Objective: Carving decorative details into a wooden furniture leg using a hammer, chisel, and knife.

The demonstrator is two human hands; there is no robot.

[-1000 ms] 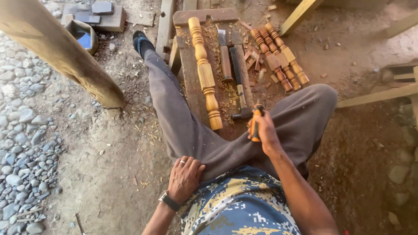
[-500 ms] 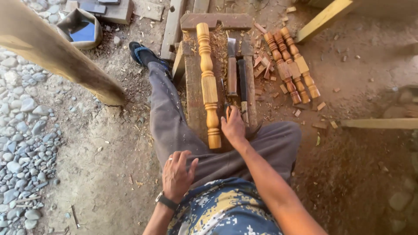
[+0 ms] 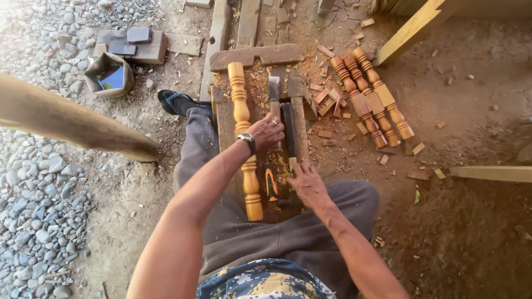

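Underfoot, bare brown dirt ground (image 3: 471,221) littered with wood chips is seen, edged on the left by a bed of grey river pebbles (image 3: 33,221). A thick pale wooden post (image 3: 72,124) is slanted across the left side. A low dark plank workbench (image 3: 224,119) is straddled by the seated person's grey-trousered legs. Along the bench a long turned baluster of orange-yellow wood (image 3: 244,138) is laid lengthwise, its near end close to the lap. Three darker turned wooden spindles (image 3: 371,99) are set side by side on the dirt to the right of the bench, well apart from it. A squashed dark bag-like container with a blue inside (image 3: 111,75) is placed at upper left, beside flat grey blocks.

The left hand (image 3: 267,132) is stretched forward, palm down, fingers curled over the bench top just beside the baluster; whether anything is gripped cannot be told. The right hand (image 3: 307,185) is lowered with loose, spread fingers onto a dark tool with an orange-and-black handle (image 3: 270,185), not closed round it. Open dirt is left to the right.
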